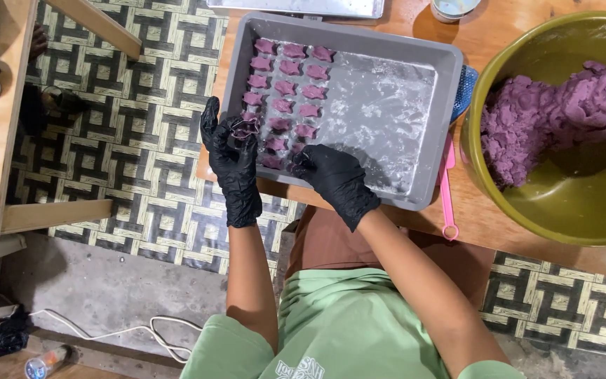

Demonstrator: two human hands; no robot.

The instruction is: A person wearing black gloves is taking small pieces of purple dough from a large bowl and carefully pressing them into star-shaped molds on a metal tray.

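Fingers [236,137] of your left hand [235,165] are cupped around 1 purple dough shape [245,128] at the grey tray's [450,84] left rim; your right hand [334,175] presses fingertips down on the bottom row, lower centre of frame. Squeeze harder and the soft shape could deform, or neighbouring pieces smear.

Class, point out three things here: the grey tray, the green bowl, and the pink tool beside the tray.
grey tray [450,119]: head view, its right wall.
green bowl [562,203]: head view, bare inner wall.
pink tool [447,203]: head view, middle of its handle.
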